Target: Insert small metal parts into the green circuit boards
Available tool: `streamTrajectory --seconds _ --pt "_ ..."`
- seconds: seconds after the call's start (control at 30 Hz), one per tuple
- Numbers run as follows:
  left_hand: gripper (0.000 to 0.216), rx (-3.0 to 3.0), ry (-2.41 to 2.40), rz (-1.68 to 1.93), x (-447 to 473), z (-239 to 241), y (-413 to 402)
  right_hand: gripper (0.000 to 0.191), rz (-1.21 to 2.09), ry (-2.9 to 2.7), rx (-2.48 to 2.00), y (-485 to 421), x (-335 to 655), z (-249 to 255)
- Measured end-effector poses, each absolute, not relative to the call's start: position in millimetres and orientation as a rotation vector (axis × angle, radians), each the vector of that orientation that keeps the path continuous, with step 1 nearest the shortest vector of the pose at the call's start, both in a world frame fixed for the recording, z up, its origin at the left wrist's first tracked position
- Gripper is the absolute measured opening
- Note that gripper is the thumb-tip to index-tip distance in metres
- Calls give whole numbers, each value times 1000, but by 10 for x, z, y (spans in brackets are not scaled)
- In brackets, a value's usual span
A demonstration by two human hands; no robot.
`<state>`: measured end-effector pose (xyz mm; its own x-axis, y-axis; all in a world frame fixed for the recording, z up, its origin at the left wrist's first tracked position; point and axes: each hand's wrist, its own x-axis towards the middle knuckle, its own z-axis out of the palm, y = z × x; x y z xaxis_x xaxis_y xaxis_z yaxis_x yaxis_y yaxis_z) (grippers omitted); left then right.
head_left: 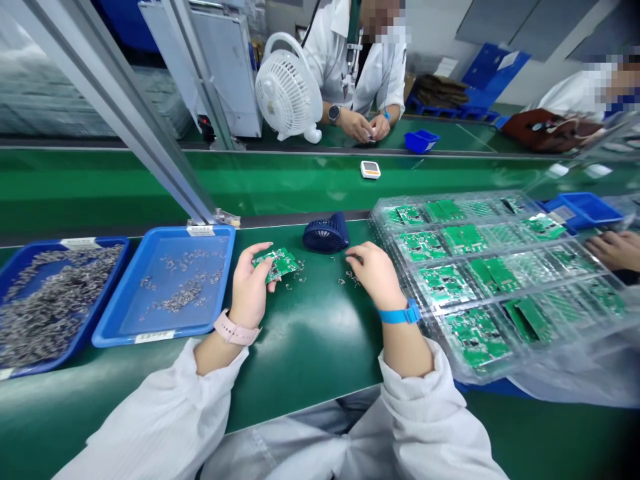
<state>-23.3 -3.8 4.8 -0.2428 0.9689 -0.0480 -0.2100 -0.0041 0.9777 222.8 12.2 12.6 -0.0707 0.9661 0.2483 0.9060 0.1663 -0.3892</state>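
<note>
My left hand [250,283] holds a small green circuit board [278,262] by its edge, just above the green mat. My right hand [374,272] rests palm down on the mat with its fingers curled over a scatter of small metal parts [350,277]; what they pinch is hidden. More small metal parts lie under the board. A dark blue mini fan [326,234] lies on the mat just beyond both hands. A pink watch sits on my left wrist and a blue band on my right.
Two blue trays [213,280] with small metal parts stand at the left. Clear plastic trays [435,320] of green boards are stacked at the right, where another person's hand [615,250] reaches in. Across the conveyor belt [300,183] sit a white fan [289,90] and a person in white.
</note>
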Motion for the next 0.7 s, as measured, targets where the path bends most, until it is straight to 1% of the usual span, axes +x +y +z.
streamTrajectory --seconds 0.1,0.27,0.4,0.5,0.6,0.7 --pt "32 911 1235 1468 -233 45 -37 9 226 -2025 -1728 151 2069 60" --pt "32 896 1234 1467 -238 30 -23 13 203 -1996 -1774 184 1929 -28" --pt "31 887 1239 1472 -238 22 -24 2 239 -1983 -1765 161 1885 -23" --pt "31 893 1236 1474 -238 21 -32 9 311 -1986 -1708 129 1889 22" --pt "30 905 1213 1473 -240 21 -36 11 391 -1980 -1649 124 1937 55" --pt "29 905 1205 1476 -244 16 -37 19 379 -1901 -1627 153 2023 58"
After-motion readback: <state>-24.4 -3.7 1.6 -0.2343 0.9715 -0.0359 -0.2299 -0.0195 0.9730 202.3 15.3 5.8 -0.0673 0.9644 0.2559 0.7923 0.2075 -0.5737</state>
